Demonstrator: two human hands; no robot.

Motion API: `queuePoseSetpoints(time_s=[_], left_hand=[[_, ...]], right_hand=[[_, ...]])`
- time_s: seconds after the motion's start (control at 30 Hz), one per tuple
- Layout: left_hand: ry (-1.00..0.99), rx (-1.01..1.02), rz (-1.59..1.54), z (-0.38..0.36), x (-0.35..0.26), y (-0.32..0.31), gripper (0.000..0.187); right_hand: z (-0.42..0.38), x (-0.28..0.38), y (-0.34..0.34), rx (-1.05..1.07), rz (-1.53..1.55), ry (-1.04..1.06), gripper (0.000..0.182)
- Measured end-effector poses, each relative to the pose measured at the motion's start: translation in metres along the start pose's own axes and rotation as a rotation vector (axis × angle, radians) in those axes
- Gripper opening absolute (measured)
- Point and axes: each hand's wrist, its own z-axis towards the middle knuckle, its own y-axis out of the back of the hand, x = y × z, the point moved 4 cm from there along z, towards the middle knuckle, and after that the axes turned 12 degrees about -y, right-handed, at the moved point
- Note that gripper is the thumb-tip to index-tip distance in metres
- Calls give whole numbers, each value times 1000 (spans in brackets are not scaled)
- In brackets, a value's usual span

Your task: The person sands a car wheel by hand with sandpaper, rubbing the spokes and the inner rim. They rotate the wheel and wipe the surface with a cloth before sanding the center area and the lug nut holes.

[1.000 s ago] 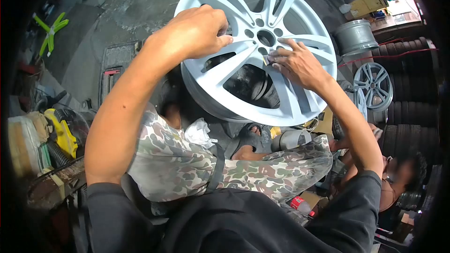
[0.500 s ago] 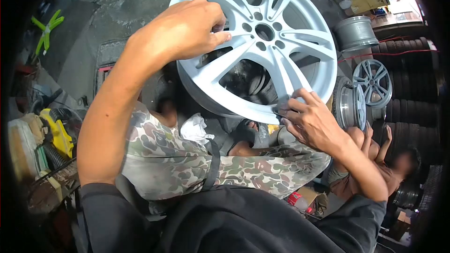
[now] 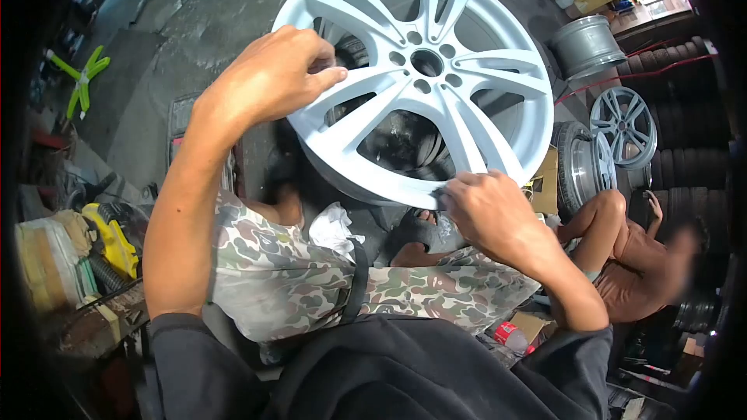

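Observation:
A pale grey-white alloy wheel rim [image 3: 354, 159] with paired spokes is propped in front of me, face up and tilted toward me. My left hand [image 3: 284, 70] is closed at its left side, fingers curled behind a spoke and the thumb pointing toward the hub. At the lower edge of the rim, my right hand [image 3: 492, 206] is closed with bent fingers pressed against the lip. Something small and dark shows at those fingertips, too hidden to name.
A person [image 3: 638, 264] sits at the right beside a tyre with a rim [image 3: 580, 167]. Other wheel rims [image 3: 622, 124] stand nearby and along the back. A green cross-shaped tool [image 3: 80, 82] lies on the floor at left. A bottle [image 3: 511, 337] stands near my right leg.
My left hand has slid outward along the spoke, away from the hub. My right hand has shifted left along the lower lip, fingers more bunched. The view has moved slightly.

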Motion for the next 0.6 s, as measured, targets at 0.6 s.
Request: queuePoseSetpoints(time_s=[0.6], left_hand=[[29,-94,-21,2,6,10,39]], right_hand=[[81,55,-28,-166,477,132,37]])
